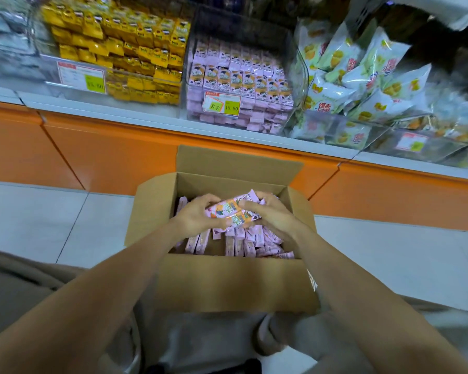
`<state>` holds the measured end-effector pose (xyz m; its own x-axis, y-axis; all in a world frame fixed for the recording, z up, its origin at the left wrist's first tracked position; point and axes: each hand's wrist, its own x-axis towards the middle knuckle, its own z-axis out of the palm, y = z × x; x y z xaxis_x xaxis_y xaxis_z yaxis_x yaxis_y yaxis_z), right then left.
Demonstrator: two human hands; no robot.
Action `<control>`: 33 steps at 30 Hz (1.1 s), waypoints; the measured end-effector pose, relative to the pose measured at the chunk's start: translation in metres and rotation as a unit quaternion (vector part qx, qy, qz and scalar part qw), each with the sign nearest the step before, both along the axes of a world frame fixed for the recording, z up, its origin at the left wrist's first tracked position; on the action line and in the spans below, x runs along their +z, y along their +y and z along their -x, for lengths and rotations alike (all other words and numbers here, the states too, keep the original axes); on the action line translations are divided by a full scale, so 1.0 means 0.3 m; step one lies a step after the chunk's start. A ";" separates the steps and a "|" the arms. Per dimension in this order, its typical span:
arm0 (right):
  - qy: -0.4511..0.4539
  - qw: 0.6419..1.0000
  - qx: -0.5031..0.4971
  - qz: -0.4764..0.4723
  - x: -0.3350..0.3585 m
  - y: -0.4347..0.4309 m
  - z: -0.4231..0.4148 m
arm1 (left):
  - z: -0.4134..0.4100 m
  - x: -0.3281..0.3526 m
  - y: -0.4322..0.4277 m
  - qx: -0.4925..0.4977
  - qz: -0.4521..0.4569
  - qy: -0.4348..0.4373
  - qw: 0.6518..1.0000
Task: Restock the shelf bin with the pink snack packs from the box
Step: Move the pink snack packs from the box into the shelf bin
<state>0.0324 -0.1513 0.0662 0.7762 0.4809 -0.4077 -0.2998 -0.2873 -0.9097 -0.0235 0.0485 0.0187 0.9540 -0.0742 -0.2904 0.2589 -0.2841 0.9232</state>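
An open cardboard box (227, 282) sits on the floor in front of me, with several pink snack packs (251, 242) standing on edge inside. Over the box both hands hold a small bunch of pink snack packs (234, 210) with orange print. My left hand (193, 213) grips the bunch's left end. From the other side my right hand (272, 211) curls round its right end. Straight ahead on the shelf stands a clear bin (292, 76), filled with rows of the same pink packs (241, 76).
A bin of yellow packs (125, 47) stands left of the pink bin, white and green bags (362, 76) to its right. Price tags (222, 102) hang on the bin fronts. Below runs an orange shelf base (106, 155) down to grey floor tiles (38, 217). My knees flank the box.
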 end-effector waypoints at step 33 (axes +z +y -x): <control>-0.384 0.915 0.066 0.108 0.255 0.088 0.015 | -0.007 0.421 0.119 0.206 0.265 0.009 0.942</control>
